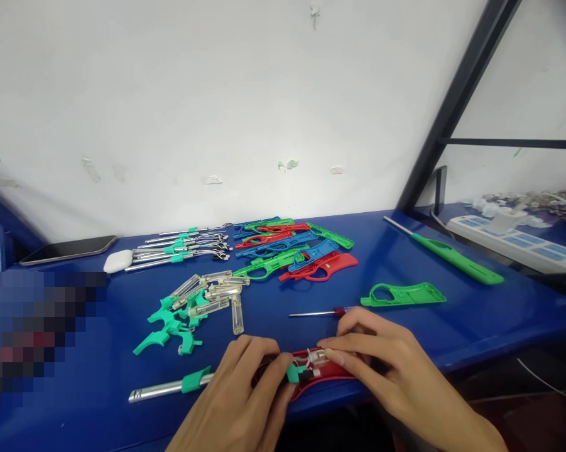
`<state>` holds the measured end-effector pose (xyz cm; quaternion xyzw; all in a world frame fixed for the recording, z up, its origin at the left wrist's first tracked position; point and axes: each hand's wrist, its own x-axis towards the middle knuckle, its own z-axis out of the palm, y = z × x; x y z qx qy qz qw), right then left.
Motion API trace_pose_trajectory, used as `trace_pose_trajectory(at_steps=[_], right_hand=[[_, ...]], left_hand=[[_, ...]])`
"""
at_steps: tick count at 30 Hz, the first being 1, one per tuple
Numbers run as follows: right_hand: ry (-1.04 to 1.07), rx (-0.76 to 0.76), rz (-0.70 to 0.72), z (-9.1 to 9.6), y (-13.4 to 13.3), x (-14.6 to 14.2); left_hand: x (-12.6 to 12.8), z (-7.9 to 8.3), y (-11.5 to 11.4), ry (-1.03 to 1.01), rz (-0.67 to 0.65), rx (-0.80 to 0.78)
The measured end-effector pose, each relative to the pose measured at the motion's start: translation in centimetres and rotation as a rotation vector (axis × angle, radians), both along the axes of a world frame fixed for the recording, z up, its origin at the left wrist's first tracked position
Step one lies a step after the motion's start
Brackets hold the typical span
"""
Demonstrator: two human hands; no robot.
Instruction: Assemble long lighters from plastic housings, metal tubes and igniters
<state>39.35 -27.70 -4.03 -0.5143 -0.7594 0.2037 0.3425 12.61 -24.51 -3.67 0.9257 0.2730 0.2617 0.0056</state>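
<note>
At the table's front edge, my left hand is closed around a red lighter handle half. A metal lighter tube with a green collar sticks out to the left of that hand. By its fingertips sits a green trigger with a small black part and thin wires. My right hand pinches a clear fuel tank lying in the red half; its thumb and index finger cover part of the tank. Just behind the right hand lies a screwdriver, its handle partly hidden.
Green triggers, clear tanks, wired metal tubes and coloured handle halves lie in groups behind my hands. A green half, a whole green lighter and a power strip are rightward; a phone lies far left.
</note>
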Motion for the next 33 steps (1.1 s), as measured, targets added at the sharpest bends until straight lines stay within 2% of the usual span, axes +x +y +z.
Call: trace_pose_trajectory(at_steps=[6, 12, 23, 33], right_hand=[[-0.009, 0.005, -0.003, -0.2, 0.0, 0.0], [-0.025, 0.02, 0.088, -0.2, -0.1, 0.0], [-0.049, 0.03, 0.089, -0.1, -0.2, 0.2], [-0.039, 0.028, 0.09, 0.1, -0.1, 0.3]], left_hand=[[0.4, -0.1, 0.0, -0.021, 0.027, 0.03], [0.4, -0.2, -0.2, -0.028, 0.043, 0.001], [0.1, -1.4, -0.1, 0.037, 0.085, 0.109], [0.4, -1.1, -0.2, 0.086, 0.053, 0.103]])
